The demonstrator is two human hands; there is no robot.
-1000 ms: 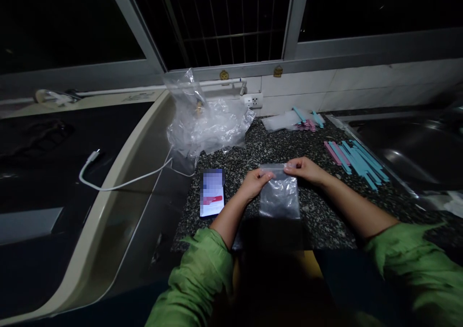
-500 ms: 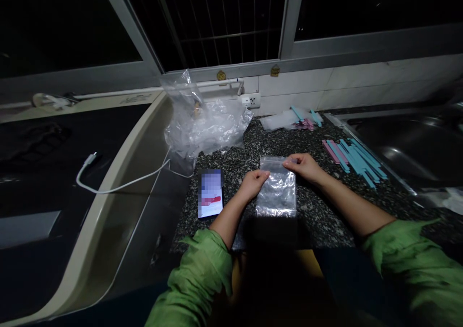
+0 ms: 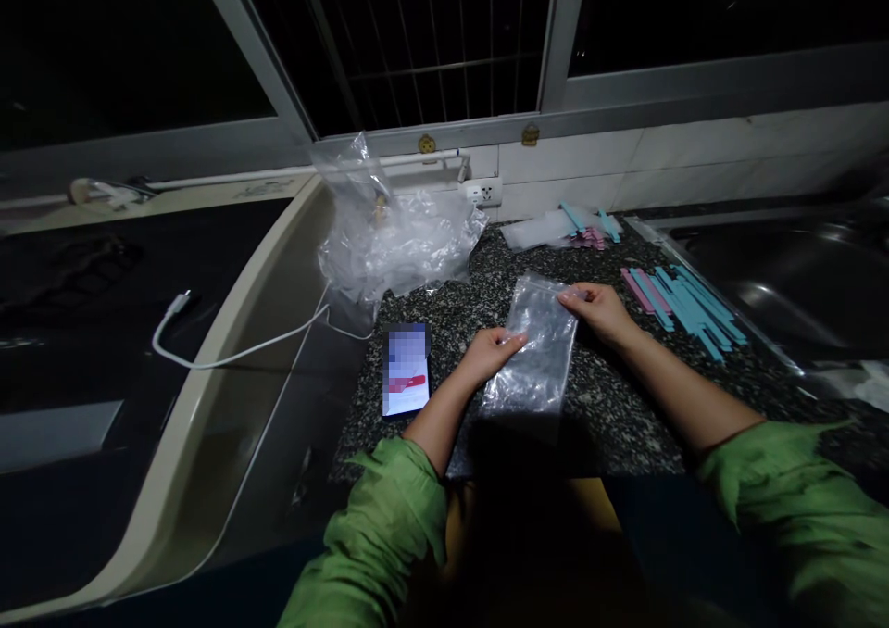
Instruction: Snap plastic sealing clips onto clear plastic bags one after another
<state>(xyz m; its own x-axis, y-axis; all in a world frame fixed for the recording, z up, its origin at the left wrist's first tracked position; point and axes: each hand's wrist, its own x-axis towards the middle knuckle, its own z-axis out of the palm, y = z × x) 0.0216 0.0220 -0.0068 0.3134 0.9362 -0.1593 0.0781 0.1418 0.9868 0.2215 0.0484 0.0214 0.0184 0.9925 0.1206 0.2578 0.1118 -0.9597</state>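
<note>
A small clear zip bag (image 3: 536, 350) lies tilted on the speckled dark counter (image 3: 625, 424) in front of me. My left hand (image 3: 490, 350) pinches the bag's left edge about midway down. My right hand (image 3: 598, 309) grips its upper right corner near the seal. Both sleeves are green.
A phone (image 3: 406, 369) with a lit screen lies left of the bag. Crumpled clear plastic (image 3: 395, 239) sits at the back, near a wall socket (image 3: 490, 191). Blue and pink strips (image 3: 684, 304) lie to the right beside a steel sink (image 3: 798, 276). A white cable (image 3: 229, 350) runs left.
The bag has swung so its top points up and to the right. My right hand moved farther right and back with the corner; my left hand slid down the bag's edge.
</note>
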